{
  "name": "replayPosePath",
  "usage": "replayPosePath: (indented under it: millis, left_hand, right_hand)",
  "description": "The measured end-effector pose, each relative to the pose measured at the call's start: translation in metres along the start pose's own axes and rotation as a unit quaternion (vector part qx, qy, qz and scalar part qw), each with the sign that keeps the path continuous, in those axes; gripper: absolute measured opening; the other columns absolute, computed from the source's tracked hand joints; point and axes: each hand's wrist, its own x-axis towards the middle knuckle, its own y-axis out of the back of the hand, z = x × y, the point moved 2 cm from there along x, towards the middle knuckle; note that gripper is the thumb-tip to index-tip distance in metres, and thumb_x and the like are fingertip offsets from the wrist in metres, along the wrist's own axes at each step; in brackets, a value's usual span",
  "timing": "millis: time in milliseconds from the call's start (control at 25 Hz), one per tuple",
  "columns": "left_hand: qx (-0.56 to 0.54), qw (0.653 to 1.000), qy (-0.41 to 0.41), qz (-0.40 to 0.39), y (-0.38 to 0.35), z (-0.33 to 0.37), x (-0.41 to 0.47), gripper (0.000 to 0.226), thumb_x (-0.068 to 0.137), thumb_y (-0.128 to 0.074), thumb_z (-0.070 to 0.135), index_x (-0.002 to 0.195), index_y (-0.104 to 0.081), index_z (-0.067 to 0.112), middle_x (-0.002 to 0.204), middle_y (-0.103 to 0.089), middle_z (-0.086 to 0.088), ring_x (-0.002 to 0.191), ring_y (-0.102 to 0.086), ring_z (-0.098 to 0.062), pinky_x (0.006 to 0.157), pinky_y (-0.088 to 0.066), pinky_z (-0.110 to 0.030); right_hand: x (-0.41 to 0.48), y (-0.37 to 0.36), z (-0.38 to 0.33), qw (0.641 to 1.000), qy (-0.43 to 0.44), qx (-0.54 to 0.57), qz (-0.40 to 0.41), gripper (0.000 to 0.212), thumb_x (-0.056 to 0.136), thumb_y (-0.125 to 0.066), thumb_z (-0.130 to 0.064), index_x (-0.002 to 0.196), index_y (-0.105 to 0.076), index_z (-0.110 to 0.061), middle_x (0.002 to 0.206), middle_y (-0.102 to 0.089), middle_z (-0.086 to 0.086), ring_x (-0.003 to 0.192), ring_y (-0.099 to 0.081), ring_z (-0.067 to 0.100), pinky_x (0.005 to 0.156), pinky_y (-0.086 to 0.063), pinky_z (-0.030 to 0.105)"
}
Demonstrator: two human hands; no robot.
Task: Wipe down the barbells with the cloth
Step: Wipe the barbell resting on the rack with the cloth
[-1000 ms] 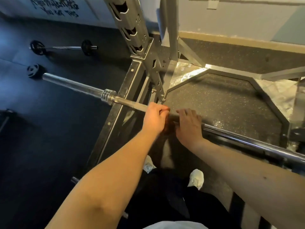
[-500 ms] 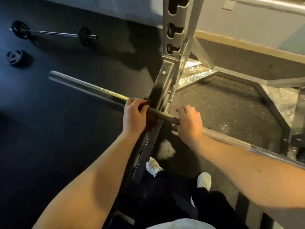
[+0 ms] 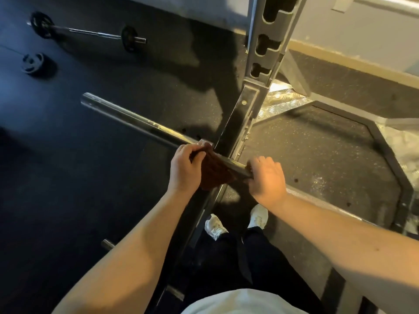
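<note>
brown cloth [image 3: 215, 172], silver barbell [image 3: 136, 121]

One wide-angle camera, worn on the person's head, faces forward and steeply down, so the white shoes [image 3: 215, 226] lie almost straight beneath the lens while the wall [image 3: 362, 30] shows only along the top edge. It sits near the work, with both bare arms reaching up from the lower corners to the left hand [image 3: 183, 168] and right hand [image 3: 267, 177] on the barbell [image 3: 136, 123] at mid-frame, and the rack upright [image 3: 269, 28] rising close past the lens
</note>
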Motion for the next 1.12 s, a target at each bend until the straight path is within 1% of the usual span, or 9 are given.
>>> replayPosePath:
  millis: [120,240,360,480,640,800,920,1040,1120]
  left_hand:
    - [-0.039,0.995,0.006,0.095,0.019,0.025,-0.005,0.014,0.103,-0.058,0.018,0.116,-0.063,0.021,0.11,-0.064,0.009,0.104,-0.062,0.002,0.097,-0.055,-0.025]
    - [-0.036,0.99,-0.014,0.133,0.034,0.044,0.002,0.011,0.102,-0.059,0.016,0.112,-0.063,0.02,0.105,-0.064,0.011,0.098,-0.062,0.006,0.089,-0.052,-0.013]
    - [-0.025,0.998,0.019,0.048,0.024,0.045,0.004,0.016,0.101,-0.061,0.017,0.117,-0.065,0.019,0.107,-0.067,0.01,0.099,-0.065,0.003,0.088,-0.056,-0.018]
    - [-0.08,0.996,0.04,-0.016,0.013,0.044,0.003,0.018,0.101,-0.06,0.009,0.116,-0.065,0.018,0.108,-0.069,0.005,0.099,-0.068,0.0,0.079,-0.057,-0.016]
    - [-0.198,0.965,0.08,-0.151,0.009,0.036,-0.002,0.023,0.103,-0.054,0.003,0.12,-0.068,0.01,0.113,-0.072,-0.004,0.102,-0.073,-0.014,0.08,-0.06,-0.025]
    - [-0.003,0.995,-0.06,-0.074,0.033,0.001,0.009,0.019,0.1,-0.061,0.009,0.114,-0.072,0.016,0.107,-0.07,0.01,0.1,-0.066,-0.001,0.091,-0.056,-0.023]
    - [0.238,0.955,-0.174,0.021,0.06,-0.04,0.046,0.024,0.093,-0.072,0.021,0.116,-0.071,0.022,0.124,-0.06,0.007,0.12,-0.049,-0.007,0.106,-0.039,-0.029]
    - [0.342,0.907,-0.242,-0.036,0.068,-0.068,0.076,0.044,0.084,-0.079,0.034,0.124,-0.065,0.023,0.136,-0.053,0.001,0.131,-0.041,-0.025,0.11,-0.031,-0.045]
    - [0.354,0.888,-0.286,-0.06,0.069,-0.079,0.087,0.053,0.079,-0.084,0.036,0.124,-0.062,0.023,0.136,-0.053,0.0,0.131,-0.042,-0.027,0.111,-0.028,-0.046]
  right_hand:
    - [0.002,0.008,-0.003,0.999,-0.017,0.028,-0.034,0.025,0.081,-0.08,-0.024,0.1,-0.063,-0.021,0.096,-0.062,-0.005,0.09,-0.062,0.02,0.082,-0.052,0.036]
    - [0.003,0.02,-0.003,0.997,-0.002,0.054,-0.053,0.035,0.085,-0.076,-0.032,0.116,-0.062,-0.022,0.112,-0.06,-0.002,0.109,-0.057,0.021,0.096,-0.047,0.037]
    - [0.009,0.048,-0.028,0.971,0.044,0.231,-0.033,0.056,0.088,-0.075,-0.034,0.139,-0.052,-0.025,0.13,-0.053,-0.005,0.121,-0.048,0.01,0.102,-0.038,0.024]
    - [0.013,0.062,-0.059,0.892,0.048,0.441,-0.085,0.066,0.09,-0.072,-0.048,0.147,-0.042,-0.034,0.136,-0.051,-0.008,0.121,-0.052,0.005,0.098,-0.046,0.022]
    - [0.008,0.058,-0.074,0.833,0.013,0.546,-0.086,0.05,0.092,-0.074,-0.037,0.136,-0.056,-0.02,0.113,-0.067,-0.004,0.099,-0.069,0.001,0.079,-0.057,0.018]
    - [0.0,0.045,-0.078,0.82,-0.155,0.551,0.012,0.016,0.098,-0.065,-0.01,0.114,-0.067,-0.01,0.092,-0.067,-0.005,0.083,-0.069,0.003,0.064,-0.048,0.007]
    - [0.008,0.055,-0.073,0.823,-0.241,0.5,0.125,0.014,0.097,-0.067,-0.02,0.109,-0.062,-0.015,0.091,-0.063,-0.007,0.088,-0.068,0.007,0.061,-0.044,0.004]
    - [0.017,0.065,-0.089,0.82,-0.171,0.511,0.191,0.01,0.101,-0.061,-0.026,0.11,-0.062,-0.027,0.101,-0.07,-0.009,0.093,-0.069,0.007,0.082,-0.058,0.024]
    - [0.017,0.05,-0.114,0.868,-0.072,0.461,0.168,0.018,0.103,-0.057,-0.025,0.116,-0.064,-0.035,0.115,-0.068,-0.019,0.107,-0.062,-0.005,0.097,-0.054,0.032]
